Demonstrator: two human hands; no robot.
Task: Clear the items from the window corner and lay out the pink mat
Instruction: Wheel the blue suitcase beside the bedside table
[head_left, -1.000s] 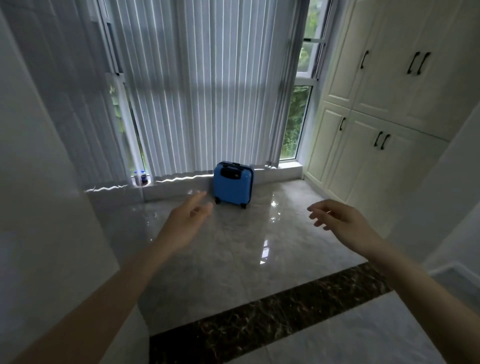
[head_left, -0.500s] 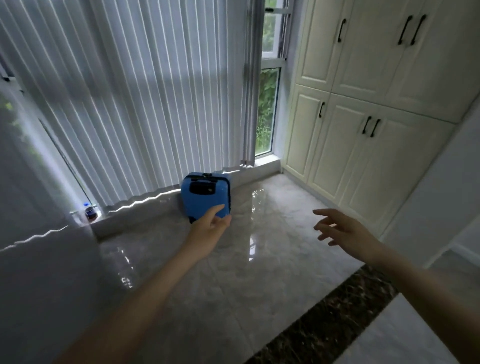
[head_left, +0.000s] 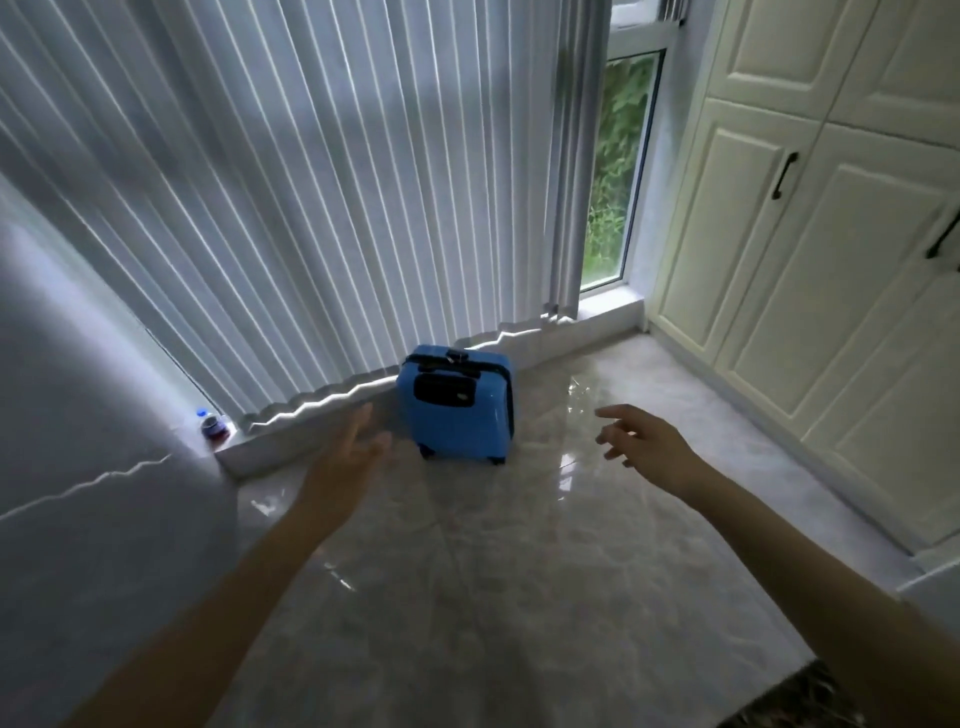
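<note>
A small blue suitcase (head_left: 457, 405) with a black handle stands upright on its wheels on the marble floor, against the low window sill. My left hand (head_left: 345, 457) is stretched out just left of it, fingers apart, holding nothing and not touching it. My right hand (head_left: 644, 447) hovers to the suitcase's right, also empty with fingers spread. A small bottle (head_left: 210, 423) with a blue cap sits on the sill in the left corner. No pink mat is in view.
Vertical blinds (head_left: 311, 197) hang down to the sill (head_left: 602, 309). White cabinet doors (head_left: 810, 270) with black handles line the right side. A grey wall (head_left: 78, 467) closes the left. A dark marble strip (head_left: 795, 701) crosses the floor at the bottom right.
The view has come closer to the window corner. My left hand, which overlapped the suitcase half a second ago, now sits to its left. My right hand stays spread on the right.
</note>
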